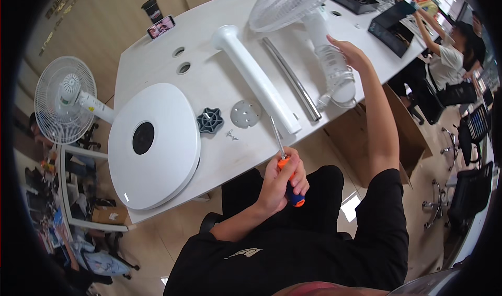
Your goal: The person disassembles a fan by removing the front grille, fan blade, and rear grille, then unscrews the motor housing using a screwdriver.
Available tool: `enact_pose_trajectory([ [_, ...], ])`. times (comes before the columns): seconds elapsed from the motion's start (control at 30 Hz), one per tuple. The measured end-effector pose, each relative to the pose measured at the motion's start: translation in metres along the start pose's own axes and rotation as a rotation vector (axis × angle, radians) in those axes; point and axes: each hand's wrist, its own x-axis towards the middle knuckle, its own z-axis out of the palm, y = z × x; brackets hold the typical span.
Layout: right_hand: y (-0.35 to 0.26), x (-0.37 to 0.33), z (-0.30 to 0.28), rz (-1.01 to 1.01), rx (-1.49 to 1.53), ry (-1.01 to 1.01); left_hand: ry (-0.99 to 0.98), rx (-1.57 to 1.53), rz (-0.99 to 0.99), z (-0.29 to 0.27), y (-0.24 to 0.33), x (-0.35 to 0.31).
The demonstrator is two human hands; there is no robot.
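My left hand [283, 182] is closed around the orange and dark blue handle of a screwdriver [292, 187], its metal shaft pointing up over the table's front edge. At the right, my right hand [353, 55] grips the white neck of a fan head [314, 28] with a clear cage, beside a bundled transparent cord; some fingers are hidden. Between the hands lie a white tube [252, 76] with a flared end and a chrome pole [293, 79]. Left of them are a round grey plate [246, 113], a dark star-shaped knob [210, 120] and several small screws [231, 135].
A white base [172, 133] with a dark round centre overhangs the table's [157, 68] left front edge. Farther back are a propped phone [161, 27] and a black cup [152, 10]. An assembled fan [66, 99] stands left; an open cardboard box [361, 149] sits below right. Another person works far right.
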Motion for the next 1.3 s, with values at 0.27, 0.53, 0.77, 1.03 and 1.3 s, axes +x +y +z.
enact_pose_trajectory([
  [0.27,0.018,0.019,0.026,0.022,0.46,-0.425,0.011,0.091,0.013,-0.002,0.012,0.033],
  [0.53,0.034,-0.042,0.034,-0.154,0.528,-0.271,0.069,0.356,0.134,-0.003,0.012,0.079],
  [0.77,0.058,-0.108,0.022,-0.145,0.574,-0.214,0.089,0.358,0.1,0.003,0.009,0.101],
  [1.03,0.069,-0.131,0.016,-0.158,0.658,-0.196,0.044,0.743,0.259,-0.011,-0.035,0.125],
  [1.3,0.065,-0.148,0.015,-0.156,0.667,-0.152,0.081,1.265,0.562,-0.021,-0.037,0.152],
])
